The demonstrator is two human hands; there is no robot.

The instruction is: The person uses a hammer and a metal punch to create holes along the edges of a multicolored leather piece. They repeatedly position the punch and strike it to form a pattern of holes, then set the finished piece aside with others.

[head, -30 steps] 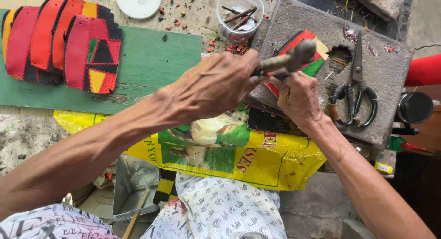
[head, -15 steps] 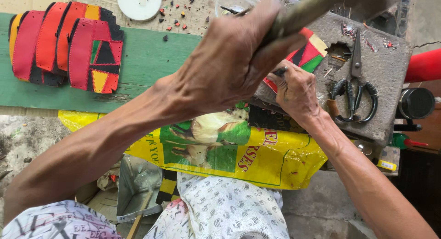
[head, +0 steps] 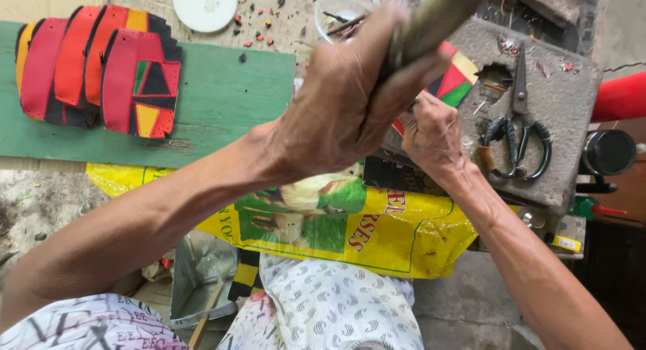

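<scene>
While the left hand [head: 343, 108] grips a raised hammer handle [head: 431, 20], the right hand [head: 431, 131] pins the multicoloured leather piece [head: 454, 77] on the stone block [head: 558, 108]. Above the left knuckles a clear cup [head: 343, 10] holds small tools; below, a yellow sack [head: 377, 235].

The tool [head: 431, 23] gripped in the left hand [head: 350, 101] is blurred and cut off at the top edge; the colourful piece [head: 457, 77] is mostly hidden.

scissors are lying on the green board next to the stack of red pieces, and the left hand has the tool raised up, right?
Not quite. The head view shows the scissors lying on the grey stone block, to the right, not on the green board. The stack of red pieces does sit on that board, and the left hand does hold the tool raised.
</scene>
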